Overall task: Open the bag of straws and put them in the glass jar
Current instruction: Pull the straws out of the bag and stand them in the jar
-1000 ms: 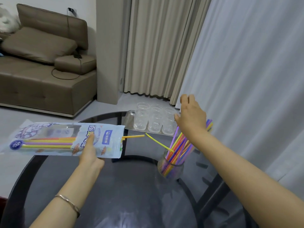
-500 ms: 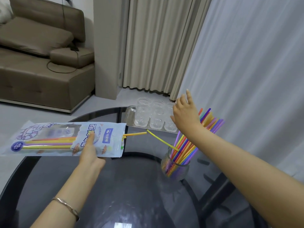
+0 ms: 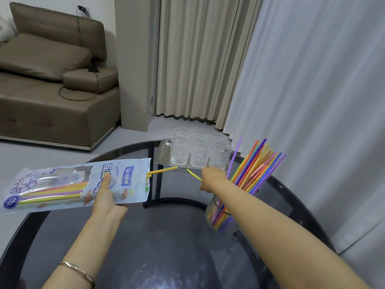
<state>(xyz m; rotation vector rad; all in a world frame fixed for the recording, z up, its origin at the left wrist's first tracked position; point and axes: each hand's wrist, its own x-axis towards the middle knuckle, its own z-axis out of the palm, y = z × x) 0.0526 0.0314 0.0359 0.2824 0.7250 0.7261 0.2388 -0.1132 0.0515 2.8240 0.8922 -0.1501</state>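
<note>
Down from above the bundle comes the right hand [image 3: 212, 178]. It now sits lower, at 9 o'clock of the straws in the jar [image 3: 256, 165], against a stray yellow-green straw [image 3: 193, 174] that slants out toward 10 o'clock. Its fingers fold away under the back of the hand, so I cannot tell whether they have closed on that straw.

The left hand [image 3: 104, 198] has barely shifted. It holds the bag of straws [image 3: 73, 184] level over the table's 9 o'clock edge, index finger laid straight along the front and the rest of the grip hidden behind the film. The bag's open mouth points to 3 o'clock. A yellow straw [image 3: 162, 170] pokes from it, and several more lie inside.

The glass jar [image 3: 220, 223] stands on the round table [image 3: 145, 257] at about 3 o'clock, its straws fanned toward 1 o'clock. A tray [image 3: 164, 151] of clear glasses [image 3: 200, 151] sits at 12 o'clock.

The likeliest trouble is the right forearm, which crosses just over the jar's rim. A careless pull back toward 6 o'clock could knock the top-heavy jar over and spill the bundle. Tugging the stray straw sideways could drag its neighbours out. The knuckles are also near the glasses, so a reach toward the bag could bump one. If the level bag dips at its mouth, the loose straws could slide out onto the table.
</note>
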